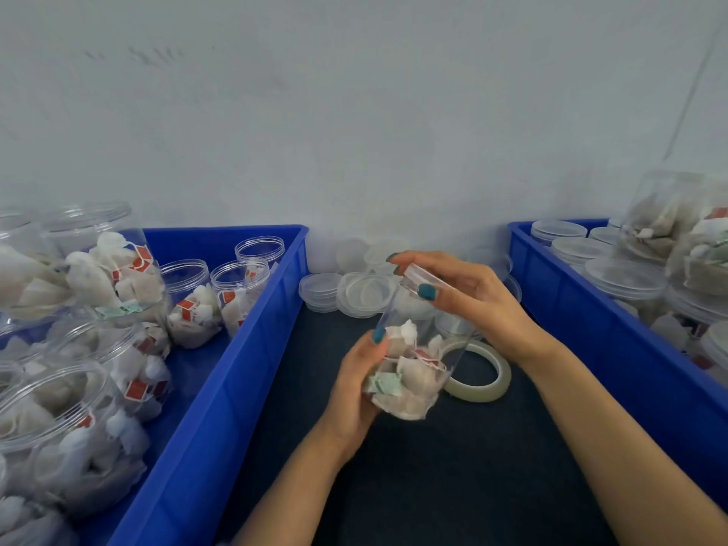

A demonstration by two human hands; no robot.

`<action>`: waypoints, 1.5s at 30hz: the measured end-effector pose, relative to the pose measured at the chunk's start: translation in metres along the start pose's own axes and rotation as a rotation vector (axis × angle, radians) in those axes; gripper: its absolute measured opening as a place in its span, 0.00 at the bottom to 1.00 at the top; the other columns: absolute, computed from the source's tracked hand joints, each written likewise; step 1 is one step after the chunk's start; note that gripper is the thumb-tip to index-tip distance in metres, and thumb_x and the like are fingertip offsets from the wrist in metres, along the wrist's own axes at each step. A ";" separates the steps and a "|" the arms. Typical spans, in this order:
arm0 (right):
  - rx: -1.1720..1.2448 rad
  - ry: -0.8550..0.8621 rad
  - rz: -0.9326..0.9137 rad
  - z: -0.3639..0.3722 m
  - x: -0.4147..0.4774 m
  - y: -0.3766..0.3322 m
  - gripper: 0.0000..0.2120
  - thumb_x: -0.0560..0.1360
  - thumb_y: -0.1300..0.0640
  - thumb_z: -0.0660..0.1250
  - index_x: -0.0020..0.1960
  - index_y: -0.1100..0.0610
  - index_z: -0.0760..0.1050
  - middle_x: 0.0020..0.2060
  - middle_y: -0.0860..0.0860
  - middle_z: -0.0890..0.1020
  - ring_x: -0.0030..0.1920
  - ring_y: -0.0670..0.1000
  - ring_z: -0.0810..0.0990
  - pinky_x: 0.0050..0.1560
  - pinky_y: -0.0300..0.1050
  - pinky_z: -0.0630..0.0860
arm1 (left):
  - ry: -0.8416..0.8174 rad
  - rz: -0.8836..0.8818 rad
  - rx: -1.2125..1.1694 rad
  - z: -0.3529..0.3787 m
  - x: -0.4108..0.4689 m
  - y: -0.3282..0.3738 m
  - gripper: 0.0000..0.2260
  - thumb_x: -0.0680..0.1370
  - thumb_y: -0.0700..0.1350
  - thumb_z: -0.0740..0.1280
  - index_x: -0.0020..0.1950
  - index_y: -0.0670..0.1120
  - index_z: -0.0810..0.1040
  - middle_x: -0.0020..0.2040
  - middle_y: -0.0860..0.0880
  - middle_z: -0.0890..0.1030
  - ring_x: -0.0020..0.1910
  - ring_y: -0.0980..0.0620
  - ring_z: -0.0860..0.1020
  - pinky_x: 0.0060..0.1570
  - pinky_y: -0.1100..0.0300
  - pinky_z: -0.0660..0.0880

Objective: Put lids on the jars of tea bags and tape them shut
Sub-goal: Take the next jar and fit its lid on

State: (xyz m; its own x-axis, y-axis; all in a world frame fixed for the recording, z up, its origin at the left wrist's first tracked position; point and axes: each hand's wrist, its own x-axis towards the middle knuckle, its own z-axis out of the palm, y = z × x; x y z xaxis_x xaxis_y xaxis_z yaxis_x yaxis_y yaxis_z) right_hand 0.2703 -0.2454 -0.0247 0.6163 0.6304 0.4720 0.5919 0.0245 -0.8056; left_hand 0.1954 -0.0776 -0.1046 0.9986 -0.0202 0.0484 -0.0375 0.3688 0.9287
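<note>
Left side: an open-topped blue bin (236, 368) was noted, packed with unlidded jars (189, 301) of tea bags. All of these were judged to be awaiting lids and tape.

Far centre, against the wall: a loose pile of spare lids (366, 295) was recorded on the dark table (453, 486).

Centre: one jar (409, 360), part filled with tea bags, was held clear of the table and tilted, mouth up and to the right. The left grip (354, 388) was wrapped round its lower half, fingers curled on it. The right grip (472, 297) was closed on a clear lid (417, 275), pinched between thumb and fingers at the jar's mouth. Whether the lid was fully seated could not be told.

Just right of the jar: a roll of clear tape (480, 390) was seen lying flat on the table, untouched. Taping of this jar was therefore judged not yet begun.

Right side: a second blue bin (591, 309) was noted, holding lidded jars (624, 277) stacked in layers. These were taken as finished, though no tape could be made out on them. Progress was judged partial, with much of the left bin outstanding.
</note>
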 end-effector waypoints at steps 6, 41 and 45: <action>0.053 -0.106 -0.012 0.000 0.002 0.004 0.19 0.77 0.49 0.65 0.67 0.51 0.78 0.66 0.49 0.79 0.70 0.51 0.75 0.69 0.45 0.72 | -0.356 -0.295 -0.337 -0.010 -0.002 0.006 0.34 0.67 0.65 0.77 0.64 0.43 0.82 0.60 0.40 0.82 0.54 0.40 0.83 0.51 0.46 0.80; -0.140 0.165 0.174 0.015 0.011 0.003 0.13 0.78 0.54 0.71 0.62 0.49 0.81 0.59 0.42 0.83 0.62 0.41 0.79 0.68 0.47 0.75 | 0.351 0.529 0.762 0.007 0.005 -0.013 0.41 0.62 0.61 0.79 0.71 0.65 0.65 0.63 0.63 0.70 0.63 0.66 0.72 0.53 0.76 0.71; -0.240 0.086 0.200 0.011 0.011 0.005 0.31 0.72 0.36 0.68 0.71 0.47 0.74 0.66 0.39 0.77 0.67 0.39 0.73 0.70 0.44 0.71 | 0.372 0.445 0.887 0.006 0.005 -0.013 0.42 0.60 0.67 0.75 0.72 0.63 0.66 0.60 0.64 0.68 0.59 0.69 0.72 0.48 0.73 0.73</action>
State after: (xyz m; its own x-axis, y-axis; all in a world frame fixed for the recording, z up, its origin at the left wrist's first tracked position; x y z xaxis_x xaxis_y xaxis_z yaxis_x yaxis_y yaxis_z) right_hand 0.2741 -0.2298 -0.0279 0.7687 0.5359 0.3493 0.5536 -0.2838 -0.7829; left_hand 0.2010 -0.0881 -0.1145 0.8313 0.2907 0.4738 -0.2661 -0.5404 0.7983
